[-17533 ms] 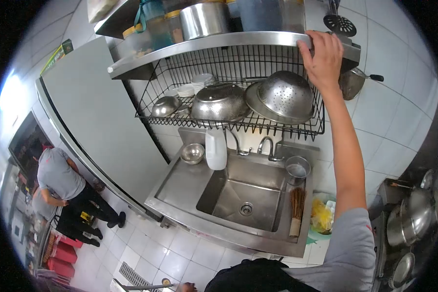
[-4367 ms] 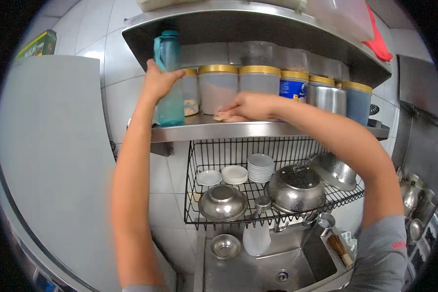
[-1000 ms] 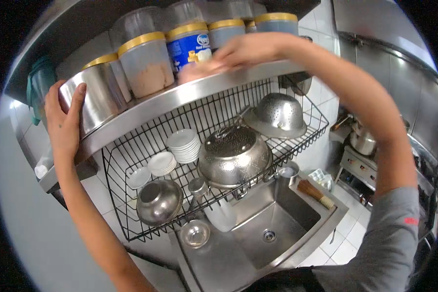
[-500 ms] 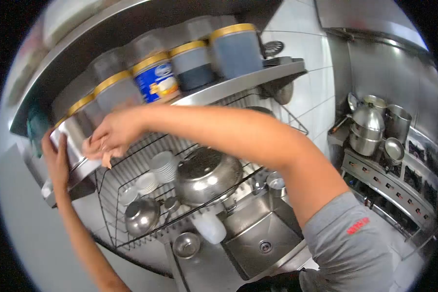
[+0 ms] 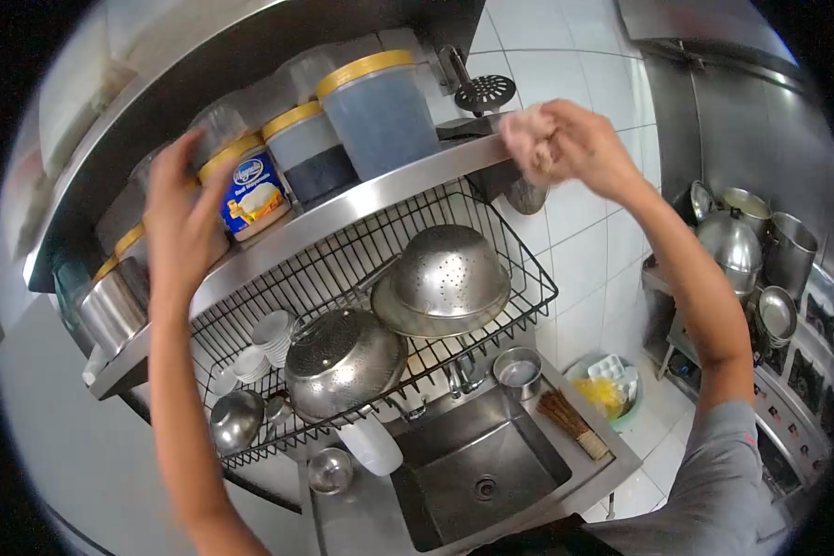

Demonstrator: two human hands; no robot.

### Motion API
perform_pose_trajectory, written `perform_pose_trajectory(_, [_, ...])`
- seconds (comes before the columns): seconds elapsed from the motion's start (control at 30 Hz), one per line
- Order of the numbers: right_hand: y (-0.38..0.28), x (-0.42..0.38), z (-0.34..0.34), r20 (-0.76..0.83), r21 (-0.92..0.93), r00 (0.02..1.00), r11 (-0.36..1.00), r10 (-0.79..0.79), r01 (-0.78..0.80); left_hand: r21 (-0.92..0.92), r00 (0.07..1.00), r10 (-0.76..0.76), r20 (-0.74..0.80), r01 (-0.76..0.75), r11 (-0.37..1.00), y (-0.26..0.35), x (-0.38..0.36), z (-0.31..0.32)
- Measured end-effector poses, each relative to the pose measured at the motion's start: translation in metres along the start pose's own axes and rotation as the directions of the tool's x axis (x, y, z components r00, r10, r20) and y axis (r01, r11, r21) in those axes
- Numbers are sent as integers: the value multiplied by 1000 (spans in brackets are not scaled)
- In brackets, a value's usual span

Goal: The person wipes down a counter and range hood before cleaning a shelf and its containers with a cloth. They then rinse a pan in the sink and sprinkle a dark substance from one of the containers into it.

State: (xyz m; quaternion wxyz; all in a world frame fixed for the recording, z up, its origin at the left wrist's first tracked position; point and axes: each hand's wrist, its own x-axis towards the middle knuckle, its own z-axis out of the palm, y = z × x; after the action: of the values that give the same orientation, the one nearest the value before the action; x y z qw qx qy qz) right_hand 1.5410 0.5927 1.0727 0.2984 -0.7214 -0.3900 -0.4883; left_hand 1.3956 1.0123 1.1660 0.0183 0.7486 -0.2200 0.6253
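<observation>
My right hand [image 5: 588,148] is closed on a crumpled pinkish cloth [image 5: 530,141] at the right end of the steel shelf [image 5: 361,199]. My left hand [image 5: 181,218] is raised in front of the jars at the shelf's left half, thumb and fingers apart, with nothing visible in it. Beside it stands a mayonnaise jar [image 5: 252,195] with a blue label and yellow lid. Farther right are a jar half full of dark contents [image 5: 315,167] and a large greyish jar [image 5: 380,120]. A steel pot [image 5: 116,310] sits at the shelf's left end.
Below the shelf, a black wire rack [image 5: 519,320] holds a colander [image 5: 449,273], bowls and small white dishes. Under that is a steel sink [image 5: 482,454], with a whisk broom [image 5: 570,422] at its right. A stove [image 5: 788,398] with pots stands far right.
My right hand has swung from the shelf's left end to its right end with the cloth. My left hand has left the steel pot and moved right. The view has shifted.
</observation>
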Motion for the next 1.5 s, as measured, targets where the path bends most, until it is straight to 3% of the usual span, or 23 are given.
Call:
perform_pose_trajectory(0.07, [9,3,-16,-106,317,961,925,255,-210,-109,998,37,47,-32,994,17,38,67])
perform_pose_trajectory(0.27, [7,71,-16,-281,277,958,961,62,19,-159,967,-132,219,169,973,44,95,150])
perform_pose_trajectory(0.33, [-12,73,-6,-177,349,979,937,97,-29,-158,950,-150,275,199,967,32,99,129])
perform_pose_trajectory(0.4, [-23,76,8,275,-76,947,978,-165,192,-141,970,-198,141,218,966,21,89,87])
perform_pose_trajectory(0.47, [10,78,38,544,-207,837,976,58,67,-74,977,-212,16,213,974,-2,76,31])
perform_pose_trajectory(0.53, [-5,102,44,633,-222,768,929,-95,298,-122,957,-290,-2,288,950,-34,53,-18])
perform_pose_trajectory(0.6, [-21,117,65,789,-384,609,839,81,385,-182,943,-332,40,333,925,-62,27,-51])
perform_pose_trajectory(0.63, [-22,114,75,721,-297,619,668,-312,682,-98,912,-408,50,411,906,-70,14,-65])
perform_pose_trajectory(0.67, [-31,120,86,724,-287,612,668,-319,687,-93,908,-417,49,420,903,-78,1,-73])
perform_pose_trajectory(0.73, [-56,141,110,770,-412,563,908,300,80,74,941,-338,-2,337,939,-95,-23,-84])
perform_pose_trajectory(0.77, [-73,140,117,773,-372,623,883,124,286,50,952,-303,-40,305,951,-100,-31,-84])
perform_pose_trajectory(0.83, [-85,152,166,692,-254,720,954,63,161,60,951,-304,-55,307,950,-105,-34,-86])
perform_pose_trajectory(0.87, [-103,166,190,751,-204,647,887,-129,414,74,950,-304,-63,309,948,-105,-33,-86])
perform_pose_trajectory(0.9, [-124,172,223,741,-22,658,975,-134,223,83,937,-347,-34,349,933,-103,-31,-85])
perform_pose_trajectory(0.97, [-206,172,234,691,113,689,974,-218,195,109,956,-288,-61,293,950,-102,-29,-72])
perform_pose_trajectory(1.07, [-243,170,234,837,379,504,890,-212,-255,289,981,-177,-75,192,938,-105,-27,-69])
perform_pose_trajectory(1.1, [-225,169,242,840,375,504,886,-201,-271,307,984,-157,-85,176,935,-109,-29,-70])
perform_pose_trajectory(1.13, [-195,168,248,677,497,545,853,-495,157,325,985,-143,-98,168,931,-112,-33,-70])
perform_pose_trajectory(1.17, [-171,168,233,734,507,493,860,-468,62,361,983,-168,-67,181,915,-113,-33,-72])
perform_pose_trajectory(1.2, [-148,167,218,786,501,436,865,-438,-32,362,981,-184,-67,196,911,-113,-35,-73])
perform_pose_trajectory(1.33, [-71,137,112,788,-175,574,975,222,-137,254,980,-159,-118,185,949,-130,-39,-77])
perform_pose_trajectory(1.4, [-26,127,96,693,-201,705,979,154,-16,188,974,-188,-124,209,960,-124,-43,-77])
perform_pose_trajectory(1.5, [-57,124,108,650,-247,740,969,173,-10,67,969,-245,-33,247,967,-115,-41,-77])
